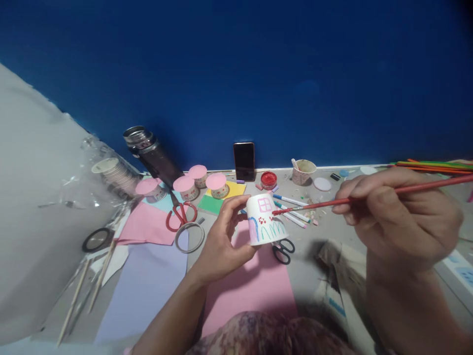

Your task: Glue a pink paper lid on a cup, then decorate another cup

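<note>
My left hand [225, 241] grips an upside-down white paper cup [264, 224] by its top and rim. Drawn on the cup are a pink window, a blue and purple arch, green zigzag strokes and several red dots. My right hand [402, 217] holds a red paintbrush [347, 200], its red-wetted tip at the cup's side near the dots; whether it touches is hard to tell. Behind the cup sits an open jar of red paint [268, 180]. Several markers [295, 208] lie just right of the cup.
Several small cups with pink paper tops [185, 187] stand back left, near a dark flask [155, 155] and red-handled scissors [181, 214]. A phone [244, 160] leans on the blue wall. Black-handled scissors [283, 251] and pink paper [251, 291] lie below the cup.
</note>
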A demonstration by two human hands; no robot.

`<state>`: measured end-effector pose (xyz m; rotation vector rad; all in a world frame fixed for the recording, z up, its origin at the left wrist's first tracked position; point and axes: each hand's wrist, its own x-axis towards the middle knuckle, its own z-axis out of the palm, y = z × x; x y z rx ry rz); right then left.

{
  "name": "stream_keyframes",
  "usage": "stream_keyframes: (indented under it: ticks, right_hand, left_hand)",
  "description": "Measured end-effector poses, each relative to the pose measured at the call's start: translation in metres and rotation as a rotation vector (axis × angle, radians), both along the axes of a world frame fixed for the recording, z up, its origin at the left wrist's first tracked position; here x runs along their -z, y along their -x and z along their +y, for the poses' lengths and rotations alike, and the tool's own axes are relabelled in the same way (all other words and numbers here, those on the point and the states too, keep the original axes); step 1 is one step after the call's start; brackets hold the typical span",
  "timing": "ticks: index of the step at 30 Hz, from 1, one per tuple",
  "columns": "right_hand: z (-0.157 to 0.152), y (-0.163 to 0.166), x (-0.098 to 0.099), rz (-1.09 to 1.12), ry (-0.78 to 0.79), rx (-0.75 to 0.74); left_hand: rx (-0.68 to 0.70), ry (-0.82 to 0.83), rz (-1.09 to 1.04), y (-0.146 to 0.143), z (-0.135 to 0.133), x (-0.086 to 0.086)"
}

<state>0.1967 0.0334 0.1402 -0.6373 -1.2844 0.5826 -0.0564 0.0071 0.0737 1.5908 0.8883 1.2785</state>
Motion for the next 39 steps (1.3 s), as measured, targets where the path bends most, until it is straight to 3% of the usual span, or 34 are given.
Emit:
stream_keyframes:
  ticks: [30,39]
  right_hand:
    - [-0.0016,-0.0005,-0.0006,-0.066,0.02,-0.034]
    - [-0.0024,-0.0013,-0.0011,-0.022,-0.005,0.023]
  left_hand:
    - [-0.006,-0.02,0.052,-0.0013,-0.0028,-0.0024]
    - [-0.023,-0.031,0.084,-0.0003,-0.0033,-0.0022]
